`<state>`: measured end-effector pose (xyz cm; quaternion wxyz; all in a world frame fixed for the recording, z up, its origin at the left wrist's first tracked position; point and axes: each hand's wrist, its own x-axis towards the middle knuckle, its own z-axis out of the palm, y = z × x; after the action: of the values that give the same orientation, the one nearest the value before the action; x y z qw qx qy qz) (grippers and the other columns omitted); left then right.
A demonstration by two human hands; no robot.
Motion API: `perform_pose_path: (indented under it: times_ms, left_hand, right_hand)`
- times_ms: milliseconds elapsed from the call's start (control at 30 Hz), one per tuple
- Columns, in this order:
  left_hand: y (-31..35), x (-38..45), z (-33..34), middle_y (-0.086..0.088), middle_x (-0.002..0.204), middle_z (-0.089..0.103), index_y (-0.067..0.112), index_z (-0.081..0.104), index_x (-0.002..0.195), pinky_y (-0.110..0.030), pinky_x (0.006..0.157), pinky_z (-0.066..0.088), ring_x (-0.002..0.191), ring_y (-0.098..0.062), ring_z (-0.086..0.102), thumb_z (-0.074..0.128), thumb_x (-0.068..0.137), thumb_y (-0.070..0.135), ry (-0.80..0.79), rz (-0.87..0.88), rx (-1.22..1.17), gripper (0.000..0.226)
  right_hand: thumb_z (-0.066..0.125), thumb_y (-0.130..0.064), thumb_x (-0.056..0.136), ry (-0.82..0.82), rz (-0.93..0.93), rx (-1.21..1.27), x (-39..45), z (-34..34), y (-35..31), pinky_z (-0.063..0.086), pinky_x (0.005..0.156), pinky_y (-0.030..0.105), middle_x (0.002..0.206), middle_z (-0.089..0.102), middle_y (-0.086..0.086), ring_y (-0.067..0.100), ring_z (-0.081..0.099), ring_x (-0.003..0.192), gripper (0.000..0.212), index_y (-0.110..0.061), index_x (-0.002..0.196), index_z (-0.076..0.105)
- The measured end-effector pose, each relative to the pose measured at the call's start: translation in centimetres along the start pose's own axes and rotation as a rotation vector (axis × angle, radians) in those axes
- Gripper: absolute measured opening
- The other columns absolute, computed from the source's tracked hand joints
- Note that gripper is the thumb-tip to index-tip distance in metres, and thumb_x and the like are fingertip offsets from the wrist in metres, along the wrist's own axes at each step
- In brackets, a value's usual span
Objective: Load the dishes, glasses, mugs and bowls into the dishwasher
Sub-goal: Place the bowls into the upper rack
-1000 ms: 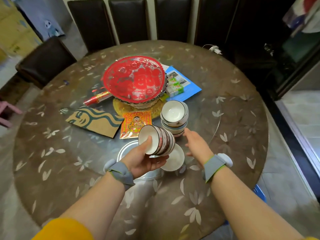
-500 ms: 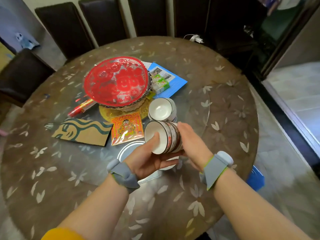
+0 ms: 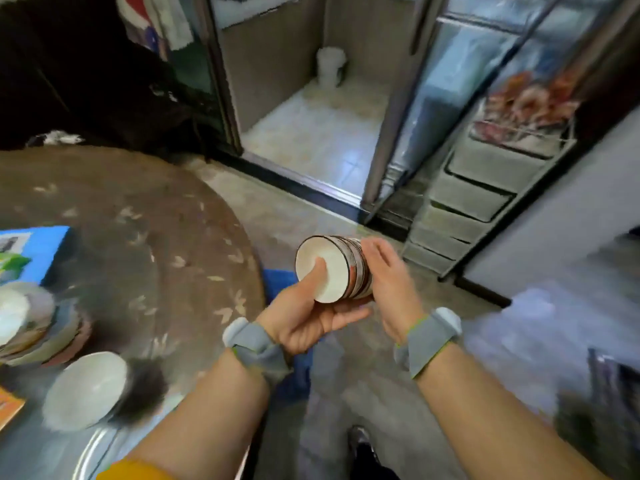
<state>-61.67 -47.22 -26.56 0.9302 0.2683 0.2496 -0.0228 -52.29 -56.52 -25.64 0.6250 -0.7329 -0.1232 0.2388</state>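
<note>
A stack of small white bowls with dark rims [image 3: 341,261] lies on its side in the air, off the table's right edge. My left hand [image 3: 311,313] grips it, thumb inside the front bowl and fingers underneath. My right hand [image 3: 389,282] presses flat, fingers straight, against the stack's far end. On the table at the lower left lies a white bowl [image 3: 86,386], blurred. A pile of plates and bowls [image 3: 27,323] sits at the left edge. No dishwasher is in view.
The round brown table [image 3: 138,216] fills the left. A blue sheet [image 3: 38,244] lies on it. Ahead, an open sliding doorway leads to a tiled floor [image 3: 318,133] with a white bucket [image 3: 330,67]. A grey drawer unit [image 3: 485,188] stands right.
The view has swung right, away from the table toward the doorway. Both hands have carried the bowl stack off the table's edge. The red dish has left the view.
</note>
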Motion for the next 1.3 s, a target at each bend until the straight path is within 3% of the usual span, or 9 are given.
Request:
perform_pose_path:
  times_ms: [100,233,333,500,567,667,967,1167,1300]
  left_hand:
    - [-3.9,6.3,7.0,-0.025,0.130,0.056,0.002,0.047,0.136,-0.051,0.082,0.057,0.118,-0.041,0.053,0.048,0.083,0.053,-0.100,-0.158,0.187,0.073]
    - [-12.3,15.1,18.7,-0.019,0.116,0.056,0.005,0.053,0.130,-0.048,0.071,0.060,0.104,-0.031,0.049,0.047,0.082,0.060,-0.179,-0.369,0.470,0.074]
    - [-18.0,20.6,26.0,-0.020,0.118,0.057,0.004,0.053,0.130,-0.050,0.075,0.058,0.108,-0.034,0.050,0.045,0.093,0.054,-0.210,-0.412,0.518,0.063]
    - [-31.5,28.2,39.8,-0.023,0.129,0.059,0.002,0.051,0.133,-0.053,0.085,0.055,0.120,-0.041,0.055,0.046,0.097,0.047,-0.336,-0.570,0.555,0.058]
    - [-34.7,30.1,42.9,-0.023,0.128,0.060,0.001,0.049,0.134,-0.053,0.086,0.055,0.118,-0.040,0.057,0.046,0.097,0.044,-0.365,-0.618,0.509,0.057]
    - [-39.6,33.5,47.5,-0.025,0.131,0.057,0.001,0.046,0.137,-0.053,0.091,0.052,0.121,-0.042,0.055,0.050,0.091,0.048,-0.427,-0.743,0.519,0.066]
    - [-46.9,47.6,58.7,-0.027,0.122,0.062,-0.003,0.049,0.131,-0.055,0.095,0.050,0.111,-0.041,0.062,0.053,0.095,0.036,-0.475,-0.840,0.656,0.053]
    - [-50.6,57.4,68.0,-0.026,0.118,0.064,-0.004,0.055,0.123,-0.058,0.106,0.038,0.114,-0.040,0.058,0.046,0.098,0.038,-0.636,-0.968,0.884,0.050]
    - [-54.4,59.7,72.1,-0.026,0.121,0.063,-0.003,0.049,0.131,-0.053,0.103,0.043,0.114,-0.040,0.060,0.043,0.099,0.042,-0.700,-1.046,0.961,0.055]
  right_hand:
    - [0.047,-0.037,0.099,0.208,0.047,0.079,0.8,-10.0,0.0,0.048,0.084,0.032,0.090,0.069,-0.010,0.009,0.062,0.087,0.020,-0.030,0.092,0.065]
    - [0.040,-0.034,0.102,0.494,0.122,0.095,1.1,-26.0,2.7,0.045,0.098,0.040,0.112,0.063,0.004,0.025,0.058,0.112,0.031,-0.016,0.119,0.059]
    - [0.041,-0.036,0.102,0.592,0.184,0.248,0.7,-35.2,3.6,0.045,0.092,0.042,0.132,0.055,0.015,0.032,0.052,0.121,0.041,-0.009,0.131,0.052]
    - [0.043,-0.035,0.101,0.850,0.203,0.409,-1.0,-53.9,5.7,0.049,0.083,0.037,0.130,0.057,0.017,0.033,0.057,0.111,0.043,-0.006,0.132,0.050]
    - [0.042,-0.035,0.102,0.924,0.194,0.397,-1.1,-58.1,6.3,0.048,0.074,0.029,0.119,0.060,0.011,0.026,0.057,0.102,0.039,-0.009,0.129,0.052]
    - [0.043,-0.042,0.100,1.103,0.221,0.394,-0.9,-64.4,7.4,0.050,0.089,0.039,0.106,0.064,0.004,0.023,0.060,0.103,0.026,-0.023,0.111,0.057]
    - [0.061,-0.042,0.091,1.354,0.272,0.439,5.1,-79.3,9.8,0.051,0.093,0.042,0.108,0.067,0.005,0.022,0.063,0.103,0.030,-0.021,0.113,0.057]
    - [0.070,-0.051,0.078,1.508,0.257,0.767,10.5,-88.0,10.1,0.053,0.071,0.033,0.092,0.074,0.008,0.019,0.069,0.083,0.048,-0.009,0.100,0.071]
    - [0.072,-0.044,0.081,1.639,0.254,0.814,10.4,-92.6,10.9,0.056,0.086,0.049,0.092,0.074,0.013,0.030,0.070,0.091,0.041,-0.006,0.097,0.071]
